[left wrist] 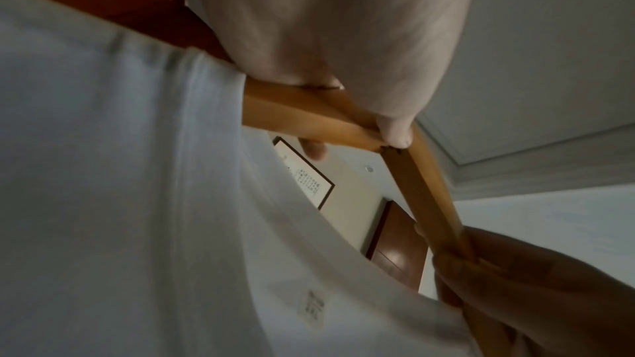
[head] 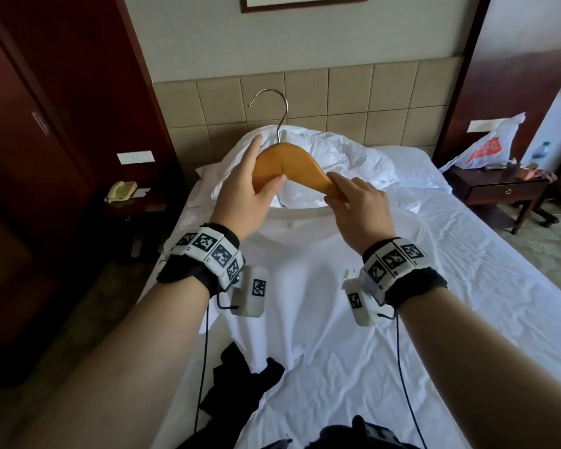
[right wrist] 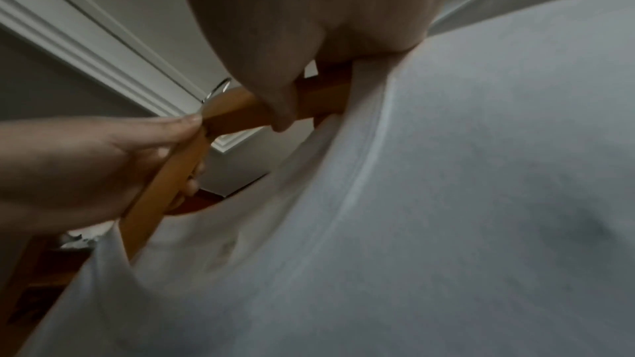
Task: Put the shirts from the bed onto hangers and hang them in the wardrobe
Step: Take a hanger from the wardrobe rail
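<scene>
Gripping hanger [head: 292, 163] — both hands, above shirt [head: 305, 270]

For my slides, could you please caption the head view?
Both hands grip a wooden hanger above a white T-shirt.

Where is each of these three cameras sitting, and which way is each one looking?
Head: worn on the head, looking forward and down the bed at the wooden hanger; both forearms, left hand and right hand show.
Left wrist: under the left hand, looking up past the white shirt toward the ceiling; the right hand shows too.
Right wrist: under the right hand, looking up likewise; the left hand shows too.
Shared: all three show the hanger, gripped by both hands.
</scene>
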`<state>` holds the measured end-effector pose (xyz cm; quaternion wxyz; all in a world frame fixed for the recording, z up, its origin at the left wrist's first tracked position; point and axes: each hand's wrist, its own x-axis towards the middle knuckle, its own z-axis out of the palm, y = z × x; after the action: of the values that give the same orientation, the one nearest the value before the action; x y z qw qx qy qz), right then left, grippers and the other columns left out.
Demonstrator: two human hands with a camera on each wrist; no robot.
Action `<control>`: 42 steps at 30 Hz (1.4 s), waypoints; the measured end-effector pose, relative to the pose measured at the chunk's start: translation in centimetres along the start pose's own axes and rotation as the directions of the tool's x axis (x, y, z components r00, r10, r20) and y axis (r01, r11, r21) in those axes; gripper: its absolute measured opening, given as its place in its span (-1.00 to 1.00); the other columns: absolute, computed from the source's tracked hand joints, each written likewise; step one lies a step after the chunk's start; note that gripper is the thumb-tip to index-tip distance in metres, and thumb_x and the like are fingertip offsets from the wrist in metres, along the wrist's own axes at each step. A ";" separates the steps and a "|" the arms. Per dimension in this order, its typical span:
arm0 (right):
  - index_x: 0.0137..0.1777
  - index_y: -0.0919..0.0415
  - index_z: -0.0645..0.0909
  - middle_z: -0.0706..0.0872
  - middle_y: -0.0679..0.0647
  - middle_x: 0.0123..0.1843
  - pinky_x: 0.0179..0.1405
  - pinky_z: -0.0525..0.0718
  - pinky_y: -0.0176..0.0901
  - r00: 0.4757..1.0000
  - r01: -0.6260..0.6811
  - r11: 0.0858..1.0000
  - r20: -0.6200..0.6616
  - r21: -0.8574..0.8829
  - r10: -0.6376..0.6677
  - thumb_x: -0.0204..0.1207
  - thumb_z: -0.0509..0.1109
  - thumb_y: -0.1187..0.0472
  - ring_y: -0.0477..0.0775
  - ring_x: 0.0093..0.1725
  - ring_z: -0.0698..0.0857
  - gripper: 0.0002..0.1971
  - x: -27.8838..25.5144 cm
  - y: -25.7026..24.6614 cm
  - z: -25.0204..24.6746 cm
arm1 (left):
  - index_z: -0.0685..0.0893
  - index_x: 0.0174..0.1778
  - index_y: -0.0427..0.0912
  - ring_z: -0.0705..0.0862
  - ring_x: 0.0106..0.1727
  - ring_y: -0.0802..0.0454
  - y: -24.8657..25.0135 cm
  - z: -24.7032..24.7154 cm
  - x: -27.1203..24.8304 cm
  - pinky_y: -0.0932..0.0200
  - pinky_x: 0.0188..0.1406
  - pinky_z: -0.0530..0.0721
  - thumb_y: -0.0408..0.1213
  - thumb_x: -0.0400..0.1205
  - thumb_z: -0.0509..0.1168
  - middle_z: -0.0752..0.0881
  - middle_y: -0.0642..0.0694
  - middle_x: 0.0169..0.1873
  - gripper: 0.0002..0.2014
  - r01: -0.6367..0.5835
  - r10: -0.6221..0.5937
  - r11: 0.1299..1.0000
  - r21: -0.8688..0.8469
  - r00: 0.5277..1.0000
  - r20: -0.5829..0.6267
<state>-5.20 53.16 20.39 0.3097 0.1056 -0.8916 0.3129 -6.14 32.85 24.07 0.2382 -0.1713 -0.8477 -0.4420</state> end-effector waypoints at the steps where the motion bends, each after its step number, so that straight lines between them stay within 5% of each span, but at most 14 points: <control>1: 0.38 0.08 0.62 0.71 0.12 -0.08 0.15 0.51 0.18 1.000 -0.015 1.000 0.001 0.011 0.015 0.49 0.29 0.07 0.28 0.00 0.66 -0.56 -0.3 -0.2 0.2 | 0.20 0.67 -0.07 0.48 0.50 0.02 -0.2 0.0 -0.5 -0.03 0.49 0.45 -0.08 0.66 0.33 0.48 -0.11 0.52 -0.31 0.029 -0.029 0.999 0.022 1.000 -0.006; 5: 0.36 0.03 0.63 0.67 0.01 -0.11 0.19 0.42 0.11 0.996 -0.090 0.996 -0.022 0.030 0.091 0.55 0.38 0.15 0.19 0.01 0.64 -0.64 -1.8 -1.1 1.1 | 0.28 0.62 -0.07 0.62 0.30 -0.02 -1.6 0.4 -2.4 -0.09 0.40 0.47 0.11 0.68 0.22 0.64 -0.07 0.35 -0.37 0.118 -0.102 0.963 0.244 0.992 -0.076; 9: 0.34 0.02 0.66 0.60 -0.08 -0.16 0.20 0.52 0.27 0.988 -0.147 0.987 -0.027 0.058 0.149 0.50 0.38 0.14 0.18 -0.02 0.66 -0.62 -3.5 -1.8 1.6 | 0.23 0.64 -0.03 0.71 0.19 -0.09 -3.4 0.6 -3.5 -0.23 0.34 0.48 0.24 0.63 0.09 0.66 -0.08 0.32 -0.30 0.100 -0.092 0.968 0.229 0.995 -0.045; 19: 0.32 0.02 0.67 0.56 -0.12 -0.19 0.18 0.53 0.27 0.976 -0.212 0.977 -0.043 -0.012 0.212 0.44 0.33 0.07 0.11 -0.09 0.63 -0.57 -6.9 -2.8 0.6 | 0.24 0.65 -0.12 0.64 0.30 -0.11 -4.4 1.5 -6.5 -0.32 0.31 0.53 0.22 0.60 0.05 0.66 -0.16 0.32 -0.26 0.031 -0.032 0.998 0.057 0.999 0.021; 23: 0.38 0.04 0.63 0.62 -0.06 -0.18 0.17 0.55 0.29 0.969 -0.241 0.970 -0.058 0.005 0.241 0.45 0.33 0.10 0.14 -0.06 0.66 -0.54 -8.3 -2.3 -0.6 | 0.14 0.69 -0.06 0.66 0.08 -0.12 -3.1 2.5 -7.5 -0.35 0.19 0.55 0.11 0.67 0.08 0.67 -0.19 0.08 -0.33 -0.019 0.017 0.994 0.109 1.000 0.019; 28: 0.52 0.00 0.49 0.75 0.07 -0.01 0.23 0.53 0.30 0.962 -0.268 0.963 -0.045 0.001 0.267 0.50 0.40 0.20 0.16 0.06 0.67 -0.45 -9.2 -0.8 -3.1 | 0.15 0.68 -0.03 0.47 -0.19 0.04 -1.0 4.2 -8.0 -0.27 0.09 0.57 -0.06 0.70 0.12 0.45 -0.01 -0.11 -0.40 -0.058 0.055 0.987 0.149 0.998 0.028; 34: 0.51 -0.05 0.50 0.75 0.07 0.06 0.27 0.50 0.26 0.954 -0.300 0.954 -0.005 0.028 0.300 0.51 0.42 0.19 0.16 0.13 0.66 -0.46 -10.1 1.5 -6.1 | 0.16 0.68 0.05 0.51 -0.18 0.02 1.5 6.8 -8.9 -0.30 0.06 0.64 -0.05 0.69 0.14 0.48 -0.03 -0.13 -0.40 -0.039 0.032 0.989 0.144 0.998 0.054; 42: 0.35 -0.09 0.66 0.66 -0.08 -0.18 0.10 0.58 0.13 0.960 -0.275 0.953 0.093 0.131 0.264 0.48 0.49 0.13 0.11 -0.03 0.70 -0.58 -10.5 3.1 -6.4 | 0.19 0.67 0.10 0.65 -0.01 -0.13 2.4 7.0 -11.4 -0.27 0.07 0.67 0.03 0.67 0.14 0.56 -0.15 0.00 -0.39 0.049 -0.049 0.983 0.175 0.999 -0.004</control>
<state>4.95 59.52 16.29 0.2224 0.0163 -0.8839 0.4110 2.73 39.06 15.92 0.2412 -0.1287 -0.8873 -0.3715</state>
